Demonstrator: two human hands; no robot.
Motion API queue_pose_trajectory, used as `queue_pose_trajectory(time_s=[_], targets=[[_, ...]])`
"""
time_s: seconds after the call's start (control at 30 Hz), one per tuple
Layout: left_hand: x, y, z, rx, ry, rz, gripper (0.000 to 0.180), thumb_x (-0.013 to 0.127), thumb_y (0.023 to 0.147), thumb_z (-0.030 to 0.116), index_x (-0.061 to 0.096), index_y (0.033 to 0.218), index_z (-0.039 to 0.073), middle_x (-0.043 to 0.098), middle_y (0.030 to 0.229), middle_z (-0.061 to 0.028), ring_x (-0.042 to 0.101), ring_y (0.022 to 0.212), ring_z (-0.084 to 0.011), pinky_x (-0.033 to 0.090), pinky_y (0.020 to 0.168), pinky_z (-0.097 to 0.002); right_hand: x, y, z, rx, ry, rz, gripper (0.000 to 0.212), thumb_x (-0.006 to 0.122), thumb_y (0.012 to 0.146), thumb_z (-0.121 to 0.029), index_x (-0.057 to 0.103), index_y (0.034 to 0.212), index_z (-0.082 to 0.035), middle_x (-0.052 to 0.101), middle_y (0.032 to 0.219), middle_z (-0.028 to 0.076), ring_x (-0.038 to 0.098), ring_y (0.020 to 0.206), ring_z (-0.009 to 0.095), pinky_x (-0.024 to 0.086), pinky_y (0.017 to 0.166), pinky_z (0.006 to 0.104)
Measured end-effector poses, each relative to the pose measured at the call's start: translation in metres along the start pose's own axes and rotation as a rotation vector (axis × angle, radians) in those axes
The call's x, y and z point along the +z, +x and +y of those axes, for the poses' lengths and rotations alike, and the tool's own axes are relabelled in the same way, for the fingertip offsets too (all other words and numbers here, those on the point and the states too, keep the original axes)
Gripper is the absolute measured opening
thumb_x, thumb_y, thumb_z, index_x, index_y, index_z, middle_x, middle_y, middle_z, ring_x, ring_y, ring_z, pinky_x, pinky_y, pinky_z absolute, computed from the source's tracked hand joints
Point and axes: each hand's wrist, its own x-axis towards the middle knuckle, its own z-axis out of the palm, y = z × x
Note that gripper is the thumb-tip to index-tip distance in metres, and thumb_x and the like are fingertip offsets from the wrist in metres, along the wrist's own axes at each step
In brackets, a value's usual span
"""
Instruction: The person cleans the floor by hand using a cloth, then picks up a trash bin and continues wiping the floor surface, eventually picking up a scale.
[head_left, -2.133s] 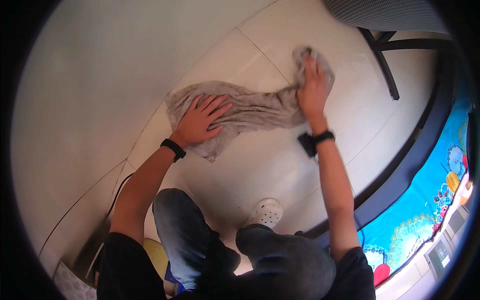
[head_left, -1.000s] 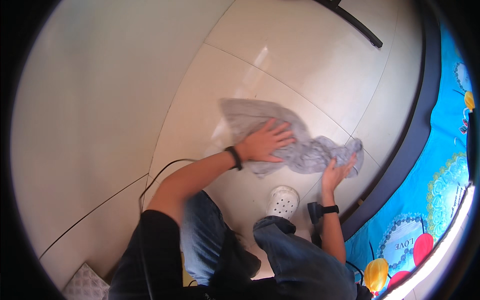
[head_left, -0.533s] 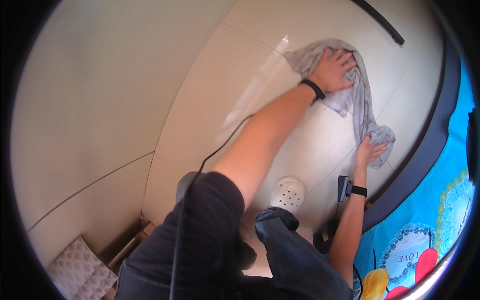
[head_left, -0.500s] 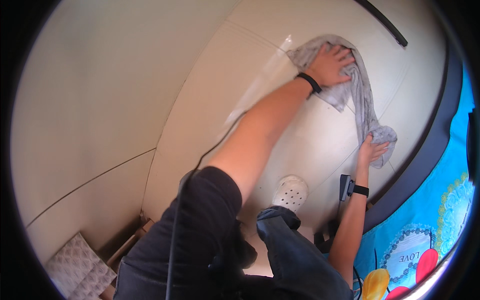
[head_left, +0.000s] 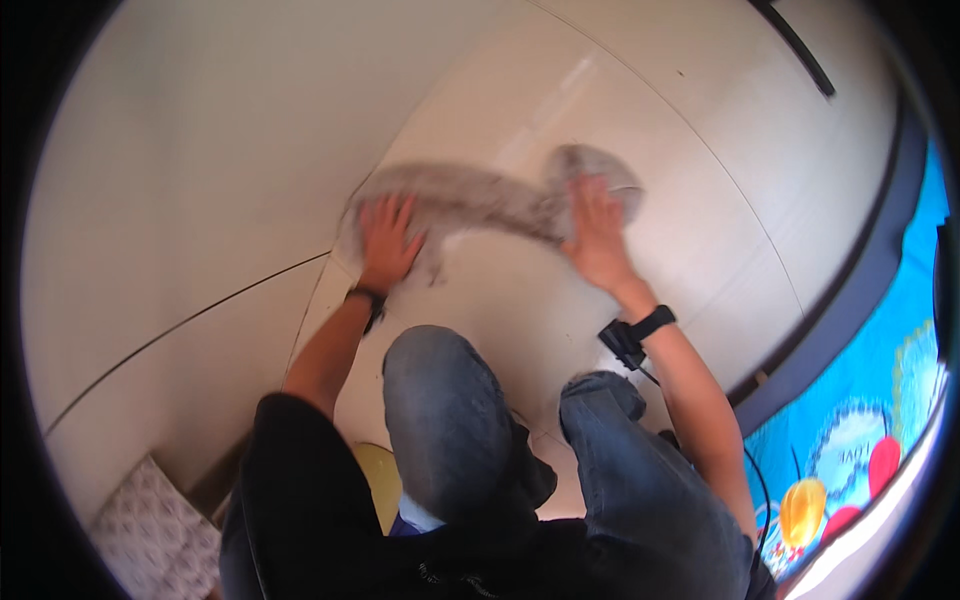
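A grey cloth [head_left: 480, 195], smeared by motion, lies stretched in an arc across the pale tiled floor [head_left: 700, 230]. Flat on its left end presses my left hand [head_left: 388, 240], fingers spread, close to the foot of the pale wall. On the bunched right end rests my right hand [head_left: 600, 235], its palm down and fingers stretched out. Neither hand has its fingers wrapped round the cloth. Both wrists carry black bands, and a small dark device [head_left: 622, 345] hangs at the right one.
To the left rises a pale wall [head_left: 200, 150] with a dark seam. A dark curved base edge [head_left: 830, 330] and a bright blue printed cover [head_left: 870, 370] line the right. A black bar [head_left: 795, 45] lies at the upper right. A patterned piece [head_left: 160, 530] sits lower left.
Both hands have swept the cloth leftward, toward the wall and nearer to me. The left hand has moved from the far right to the wall's foot. My knees now show more fully.
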Motion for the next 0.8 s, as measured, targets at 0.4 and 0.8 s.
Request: queue_pose_trajectory(time_s=[0.4, 0.8], targets=[[0.073, -0.253, 0.032, -0.294, -0.066, -0.382, 0.078, 0.061, 0.081, 0.036, 0.031, 0.148, 0.007, 0.031, 0.147, -0.0233, 0.024, 0.138, -0.0415, 0.008, 0.112, -0.0625, 0.033, -0.073, -0.034, -0.394, 0.106, -0.416, 0.093, 0.074, 0.073, -0.023, 0.024, 0.151, -0.009, 0.022, 0.158, 0.007, 0.010, 0.148, 0.023, 0.011, 0.120, 0.0417], [0.019, 0.118, 0.057, -0.134, 0.005, -0.093, 0.080, 0.058, 0.082, 0.032, 0.027, 0.149, 0.002, 0.016, 0.158, -0.0204, 0.010, 0.146, -0.0381, 0.005, 0.112, -0.0628, -0.035, -0.071, 0.039, 0.257, -0.073, 0.056, 0.063, 0.057, 0.086, -0.017, 0.036, 0.143, -0.001, 0.029, 0.154, 0.011, 0.017, 0.146, 0.026, 0.020, 0.117, 0.0416]])
